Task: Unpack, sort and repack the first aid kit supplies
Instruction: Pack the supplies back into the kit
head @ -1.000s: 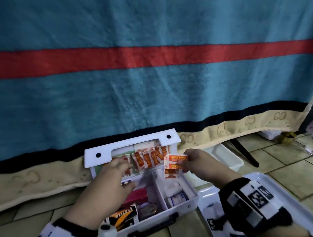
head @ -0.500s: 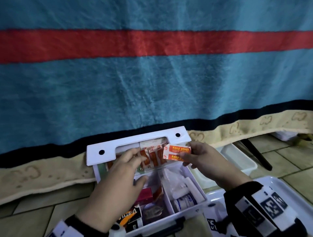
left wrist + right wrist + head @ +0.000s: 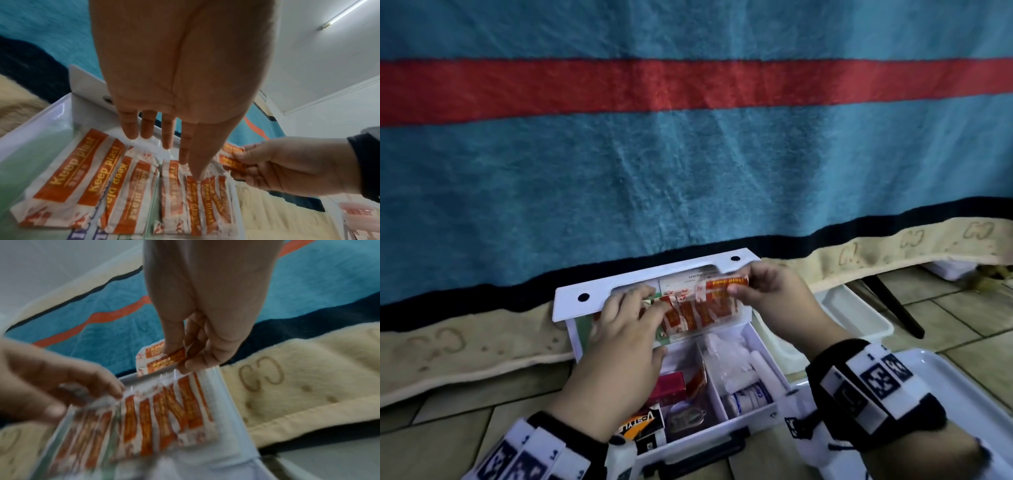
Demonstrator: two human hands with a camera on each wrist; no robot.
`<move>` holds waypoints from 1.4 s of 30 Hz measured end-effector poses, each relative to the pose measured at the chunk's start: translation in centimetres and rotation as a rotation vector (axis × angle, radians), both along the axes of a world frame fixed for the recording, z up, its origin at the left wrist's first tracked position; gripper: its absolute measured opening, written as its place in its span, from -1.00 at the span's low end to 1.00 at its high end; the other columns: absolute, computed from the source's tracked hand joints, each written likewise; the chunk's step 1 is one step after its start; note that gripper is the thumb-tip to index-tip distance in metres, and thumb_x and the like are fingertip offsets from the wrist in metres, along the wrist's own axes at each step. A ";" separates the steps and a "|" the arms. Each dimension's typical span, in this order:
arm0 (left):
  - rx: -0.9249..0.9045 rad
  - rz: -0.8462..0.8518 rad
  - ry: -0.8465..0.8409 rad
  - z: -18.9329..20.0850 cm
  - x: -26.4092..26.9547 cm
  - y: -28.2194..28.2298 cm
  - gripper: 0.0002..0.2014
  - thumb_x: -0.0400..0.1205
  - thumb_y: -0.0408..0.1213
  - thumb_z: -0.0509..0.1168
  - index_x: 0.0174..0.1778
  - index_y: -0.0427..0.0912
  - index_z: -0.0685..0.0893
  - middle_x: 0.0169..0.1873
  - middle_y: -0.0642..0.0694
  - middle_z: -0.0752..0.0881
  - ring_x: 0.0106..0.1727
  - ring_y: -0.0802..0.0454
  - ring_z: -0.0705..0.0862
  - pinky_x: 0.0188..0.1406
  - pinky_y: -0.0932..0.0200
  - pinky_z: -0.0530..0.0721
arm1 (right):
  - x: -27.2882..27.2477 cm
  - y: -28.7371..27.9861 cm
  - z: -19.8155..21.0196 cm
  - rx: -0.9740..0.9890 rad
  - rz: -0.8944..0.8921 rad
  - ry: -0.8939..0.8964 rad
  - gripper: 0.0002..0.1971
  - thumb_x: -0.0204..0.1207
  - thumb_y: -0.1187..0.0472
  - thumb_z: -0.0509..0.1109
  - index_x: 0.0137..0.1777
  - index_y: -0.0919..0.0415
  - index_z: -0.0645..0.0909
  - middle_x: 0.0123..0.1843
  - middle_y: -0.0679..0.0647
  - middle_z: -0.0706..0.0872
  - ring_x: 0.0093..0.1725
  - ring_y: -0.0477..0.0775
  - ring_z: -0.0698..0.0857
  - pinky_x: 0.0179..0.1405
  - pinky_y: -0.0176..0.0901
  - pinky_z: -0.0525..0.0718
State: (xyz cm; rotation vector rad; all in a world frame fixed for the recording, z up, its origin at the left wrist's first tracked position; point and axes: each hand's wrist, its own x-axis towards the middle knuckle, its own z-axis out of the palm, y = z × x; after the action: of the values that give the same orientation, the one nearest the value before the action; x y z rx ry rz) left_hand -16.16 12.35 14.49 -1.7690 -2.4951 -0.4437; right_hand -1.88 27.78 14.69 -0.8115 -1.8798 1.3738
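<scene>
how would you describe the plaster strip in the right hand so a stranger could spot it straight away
Find the open white first aid box on the tiled floor before the blue blanket. At its raised lid's top right corner, the right hand pinches a small orange-and-white plaster strip. It lies sideways in the air, while the other plasters stand in a row inside the lid.

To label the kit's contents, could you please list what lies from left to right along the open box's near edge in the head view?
Orange-and-black carton → clear packet → white divider → white bottle.
</scene>
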 end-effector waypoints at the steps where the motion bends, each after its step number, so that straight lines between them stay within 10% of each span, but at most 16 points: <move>1: -0.012 0.003 0.006 0.1 0.0 0.0 -0.47 0.64 -0.08 0.24 0.52 0.20 0.24 0.57 0.19 0.00 0.55 0.13 -0.12 0.55 -0.01 0.18 | -0.4 0.1 0.5 0.000 -0.022 0.052 -0.76 0.44 0.48 0.45 -0.36 0.18 0.59 -0.36 0.04 0.71 -0.39 -0.19 0.66 -0.26 -0.36 0.62; 5: -0.083 0.013 0.025 0.0 -0.1 0.0 -0.47 0.65 -0.15 0.22 0.50 0.25 0.19 0.63 0.24 -0.16 0.61 0.04 -0.27 0.57 -0.12 0.09 | -1.9 0.9 1.6 0.123 -0.146 0.010 -0.76 0.38 0.37 0.54 -0.40 0.09 0.64 -0.32 0.11 0.78 -0.30 -0.02 0.70 -0.10 -0.06 0.69; 11: -0.114 -0.020 -0.046 -0.1 -0.5 0.0 -0.43 0.67 -0.17 0.21 0.53 0.28 0.13 0.62 0.25 -0.30 0.65 0.19 -0.26 0.61 -0.06 -0.15 | -2.2 1.3 3.2 0.641 -0.093 -0.281 -0.87 0.40 0.29 0.53 -0.07 0.14 0.81 -0.05 -0.03 0.81 -0.07 -0.13 0.72 0.07 -0.37 0.57; 17: -0.116 -0.019 -0.070 0.1 -0.6 -0.1 -0.44 0.67 -0.15 0.21 0.53 0.30 0.15 0.61 0.27 -0.30 0.64 0.22 -0.27 0.61 -0.03 -0.16 | -1.3 1.7 4.0 0.615 -0.114 -0.136 -0.90 0.34 0.34 0.57 -0.16 0.17 0.82 -0.22 0.00 0.80 -0.22 -0.20 0.69 -0.18 -0.58 0.53; 23: -0.120 -0.021 -0.096 0.4 -0.5 -0.1 -0.46 0.67 -0.09 0.21 0.52 0.31 0.16 0.60 0.30 -0.29 0.64 0.25 -0.26 0.61 -0.04 -0.15 | -1.2 1.8 3.0 0.832 0.003 -0.326 -0.89 0.40 0.31 0.52 -0.09 0.17 0.82 -0.08 0.05 0.82 -0.08 0.02 0.77 -0.01 -0.29 0.64; 30: -0.127 -0.019 -0.109 0.4 -0.7 0.0 -0.43 0.66 -0.07 0.23 0.53 0.30 0.15 0.62 0.30 -0.26 0.64 0.24 -0.24 0.61 -0.02 -0.13 | -1.5 1.3 3.8 0.757 -0.008 -0.144 -0.93 0.38 0.31 0.54 -0.15 0.19 0.80 -0.30 -0.12 0.71 -0.37 -0.26 0.63 -0.20 -0.48 0.56; 34: -0.128 -0.010 -0.117 0.7 -0.6 0.1 -0.42 0.65 -0.04 0.23 0.55 0.28 0.13 0.63 0.28 -0.21 0.65 0.23 -0.22 0.61 -0.07 -0.10 | -1.6 0.8 3.3 0.980 0.081 -0.231 -0.93 0.34 0.31 0.48 -0.20 0.25 0.78 -0.25 0.10 0.78 -0.27 0.08 0.76 -0.16 -0.31 0.56; 42: -0.118 -0.001 -0.154 0.8 -0.5 -0.2 -0.42 0.66 -0.05 0.23 0.55 0.31 0.12 0.62 0.33 -0.20 0.65 0.24 -0.21 0.60 -0.20 -0.09 | -1.5 2.1 3.2 1.035 0.109 -0.610 -0.80 0.41 0.34 0.33 -0.12 0.17 0.79 0.13 0.04 0.79 0.16 0.11 0.71 0.17 -0.17 0.60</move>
State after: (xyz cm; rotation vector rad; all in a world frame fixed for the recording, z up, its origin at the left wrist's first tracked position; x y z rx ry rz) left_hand -16.66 12.20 15.24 -1.8440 -2.6766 -0.4590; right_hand -3.35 29.92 17.93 -0.5846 -2.6941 0.0299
